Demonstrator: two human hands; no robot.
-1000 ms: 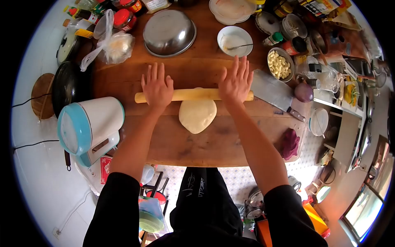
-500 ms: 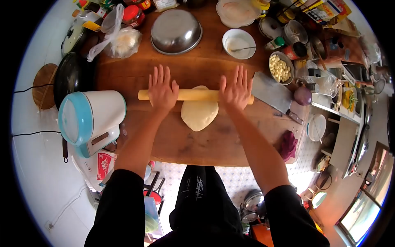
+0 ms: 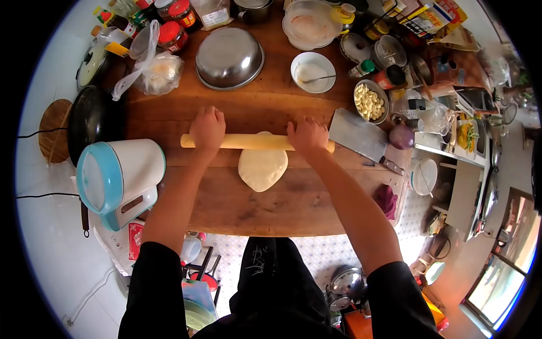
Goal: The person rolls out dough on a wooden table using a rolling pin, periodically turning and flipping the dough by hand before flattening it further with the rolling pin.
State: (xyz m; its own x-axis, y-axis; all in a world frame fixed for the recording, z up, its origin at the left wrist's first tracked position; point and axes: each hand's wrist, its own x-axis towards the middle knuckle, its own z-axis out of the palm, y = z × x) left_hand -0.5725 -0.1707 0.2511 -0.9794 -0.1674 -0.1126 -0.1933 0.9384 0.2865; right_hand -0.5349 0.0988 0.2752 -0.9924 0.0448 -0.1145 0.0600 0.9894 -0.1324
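A pale wooden rolling pin [image 3: 254, 142] lies crosswise over a flattened piece of dough [image 3: 262, 170], near the dough's far edge. My left hand [image 3: 208, 133] is closed over the pin's left part, fingers curled over its far side. Near the right end, my right hand [image 3: 308, 137] is wrapped over the pin in the same way. Most of the dough shows on my side of the pin, with a small strip beyond it. A cleaver [image 3: 361, 135] lies flat just right of my right hand.
At the back stand an upturned metal bowl [image 3: 230, 58], a white bowl [image 3: 313, 73] with a spoon, and a bowl of garlic cloves [image 3: 370, 101]. A purple onion [image 3: 401, 137] and a purple cloth [image 3: 385, 201] are on the right. A white-and-blue appliance [image 3: 135, 169] stands left on the wooden table [image 3: 226, 214].
My fingers, stretched out flat on the rolling pin before, have curled down around it. The whole view has shifted slightly; pin and dough sit a little lower and further left in it.
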